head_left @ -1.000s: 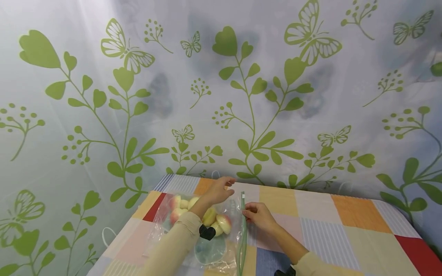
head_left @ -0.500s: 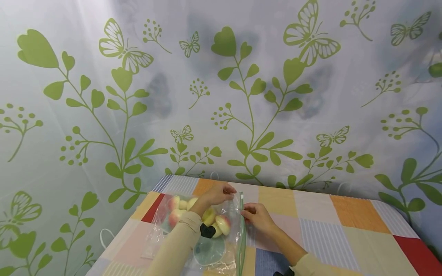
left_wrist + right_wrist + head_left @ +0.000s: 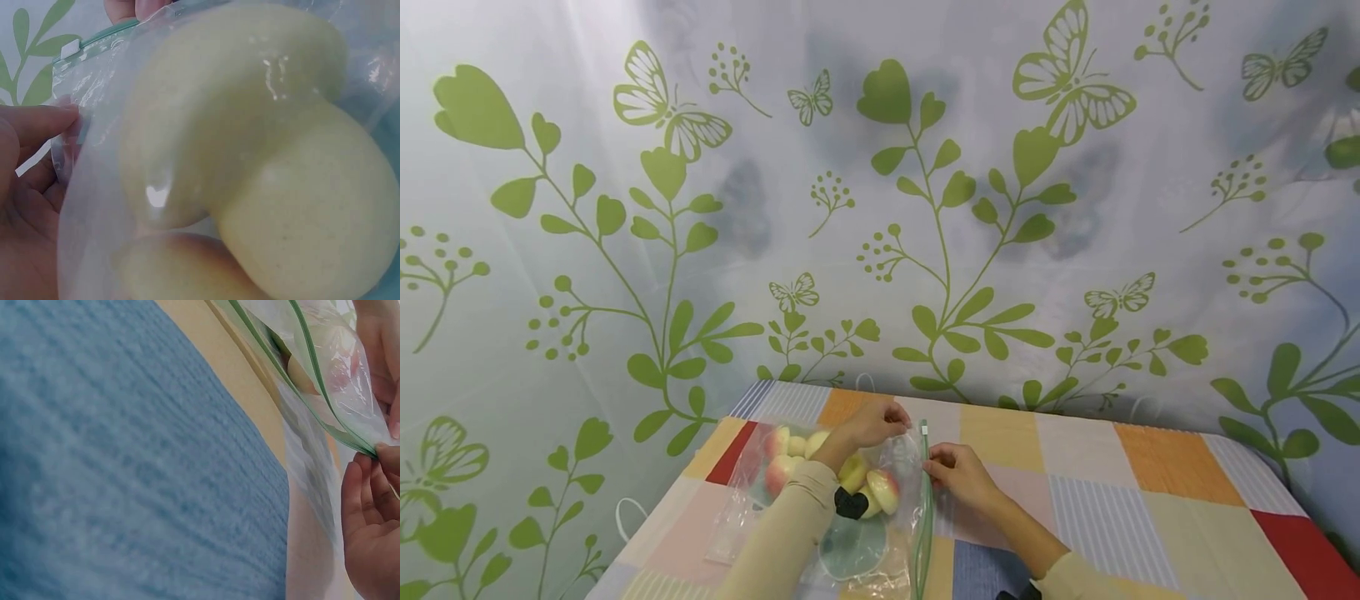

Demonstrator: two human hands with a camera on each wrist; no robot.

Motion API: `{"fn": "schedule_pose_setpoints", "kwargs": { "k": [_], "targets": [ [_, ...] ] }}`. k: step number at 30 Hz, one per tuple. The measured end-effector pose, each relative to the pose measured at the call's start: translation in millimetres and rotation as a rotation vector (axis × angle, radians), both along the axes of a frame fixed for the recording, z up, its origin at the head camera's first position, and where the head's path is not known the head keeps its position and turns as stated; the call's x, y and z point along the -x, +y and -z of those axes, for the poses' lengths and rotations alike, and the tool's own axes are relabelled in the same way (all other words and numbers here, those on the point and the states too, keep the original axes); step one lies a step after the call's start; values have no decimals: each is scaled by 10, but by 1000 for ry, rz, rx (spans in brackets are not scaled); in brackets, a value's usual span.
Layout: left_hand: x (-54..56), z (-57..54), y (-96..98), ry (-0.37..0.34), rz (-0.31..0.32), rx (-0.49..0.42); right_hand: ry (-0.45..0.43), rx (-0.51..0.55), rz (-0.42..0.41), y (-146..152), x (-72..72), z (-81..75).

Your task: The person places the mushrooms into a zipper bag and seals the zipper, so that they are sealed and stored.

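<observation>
A clear zip bag [image 3: 891,575] with a green zip strip [image 3: 922,533] lies on the table. Through its plastic show several rounded pale-yellow pieces [image 3: 300,194], some blushed red, and a blue-green round patch [image 3: 852,550]. My left hand [image 3: 872,423] reaches over the bag and pinches its edge near the far corner, close to the white slider [image 3: 70,49]. With thumb and fingertips, my right hand [image 3: 375,519] pinches the green strip a little nearer to me. Towards me, the strip's two green lines spread apart. My left forearm covers part of the bag.
A patchwork cloth [image 3: 1075,450] in coloured squares and stripes covers the table. Behind it hangs a pale curtain [image 3: 820,208] with green leaves and butterflies. A white loop [image 3: 631,505] stands at the table's left edge.
My left hand came down from above the bag, and its fingers closed on the bag's edge by the slider. My right hand keeps its pinch on the strip, almost still.
</observation>
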State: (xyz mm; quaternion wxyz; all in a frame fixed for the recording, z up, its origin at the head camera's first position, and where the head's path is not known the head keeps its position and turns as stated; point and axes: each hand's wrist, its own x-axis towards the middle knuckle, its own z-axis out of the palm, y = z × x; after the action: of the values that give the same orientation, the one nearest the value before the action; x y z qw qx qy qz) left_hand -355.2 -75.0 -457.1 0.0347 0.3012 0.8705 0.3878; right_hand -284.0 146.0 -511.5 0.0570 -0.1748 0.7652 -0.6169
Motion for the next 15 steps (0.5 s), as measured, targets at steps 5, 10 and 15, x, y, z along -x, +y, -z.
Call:
{"fn": "schedule_pose_setpoints", "kwargs": {
  "k": [5, 10, 15],
  "targets": [
    [0, 11, 9, -6, 11, -14, 58, -57, 20, 19, 13, -36],
    [-4, 13, 20, -31, 16, -31, 73, -66, 105, 6, 80, -79],
    [6, 37, 17, -29, 2, -32, 35, -37, 175, -49, 171, -136]
  ]
}}
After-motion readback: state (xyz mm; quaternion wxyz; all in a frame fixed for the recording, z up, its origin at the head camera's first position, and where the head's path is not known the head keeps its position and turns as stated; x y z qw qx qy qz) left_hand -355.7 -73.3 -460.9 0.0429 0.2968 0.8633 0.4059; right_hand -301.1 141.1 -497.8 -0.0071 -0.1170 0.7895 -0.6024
